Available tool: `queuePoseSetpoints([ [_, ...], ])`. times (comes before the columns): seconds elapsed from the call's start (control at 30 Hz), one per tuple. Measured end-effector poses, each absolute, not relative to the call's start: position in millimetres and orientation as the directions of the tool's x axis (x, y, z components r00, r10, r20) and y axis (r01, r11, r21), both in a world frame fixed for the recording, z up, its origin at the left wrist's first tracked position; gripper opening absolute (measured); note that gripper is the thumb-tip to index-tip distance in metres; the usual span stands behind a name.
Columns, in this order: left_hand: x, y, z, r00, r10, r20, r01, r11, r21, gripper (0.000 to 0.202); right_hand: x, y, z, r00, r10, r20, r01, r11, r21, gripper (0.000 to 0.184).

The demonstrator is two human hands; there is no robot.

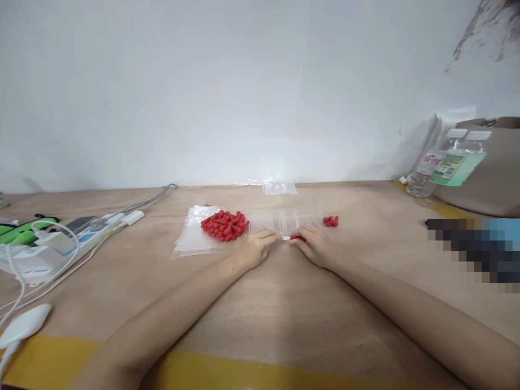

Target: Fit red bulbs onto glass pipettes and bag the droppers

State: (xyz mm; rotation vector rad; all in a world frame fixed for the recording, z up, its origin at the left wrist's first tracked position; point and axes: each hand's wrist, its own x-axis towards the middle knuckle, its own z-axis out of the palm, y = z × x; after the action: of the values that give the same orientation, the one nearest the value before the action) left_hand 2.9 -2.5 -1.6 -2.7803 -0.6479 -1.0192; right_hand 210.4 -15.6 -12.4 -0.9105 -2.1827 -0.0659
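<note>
My left hand (257, 247) is closed around the left end of a thin clear tube (286, 238). My right hand (316, 244) pinches a red rubber bulb (298, 238) at the tube's right end; whether the tube sits inside the bulb I cannot tell. Just beyond both hands lies a row of thin clear tubes (280, 221), side by side. Left of that row is a heap of red rubber bulbs (225, 225), resting partly on clear plastic bags (195, 238). A few more red bulbs (331, 221) lie to the right of the row.
At the left are a power strip (95, 234) with white chargers and cables, and a green pouch (24, 232). A flat plastic bag (280, 188) lies by the wall. Two plastic bottles (459, 165) and a brown bag (498, 168) stand at the right.
</note>
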Motion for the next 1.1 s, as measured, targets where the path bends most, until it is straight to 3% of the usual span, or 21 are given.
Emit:
queuePoseSetpoints([
  [0.23,2.4,-4.6,-0.1,0.731,0.322,0.602,0.44,-0.896,-0.055,0.031,209.9,-18.4,-10.3,-0.508,0.572,0.644,0.643,0.749,-0.158,0.014],
  [0.5,6.2,-2.3,-2.2,0.764,0.32,0.56,0.481,-0.861,-0.163,0.027,206.4,-20.4,-5.1,-0.568,0.532,0.628,0.688,0.725,0.008,0.017],
  [0.8,5.9,0.8,-6.0,0.592,0.464,0.659,0.552,-0.829,0.087,0.022,211.1,-12.9,-8.1,-0.386,0.662,0.642,0.697,0.665,-0.268,0.015],
  [1.1,4.2,-1.8,-5.7,0.605,0.492,0.626,0.531,-0.835,0.144,0.021,210.1,-12.8,-11.5,-0.43,0.599,0.675,0.676,0.71,-0.2,0.013],
])
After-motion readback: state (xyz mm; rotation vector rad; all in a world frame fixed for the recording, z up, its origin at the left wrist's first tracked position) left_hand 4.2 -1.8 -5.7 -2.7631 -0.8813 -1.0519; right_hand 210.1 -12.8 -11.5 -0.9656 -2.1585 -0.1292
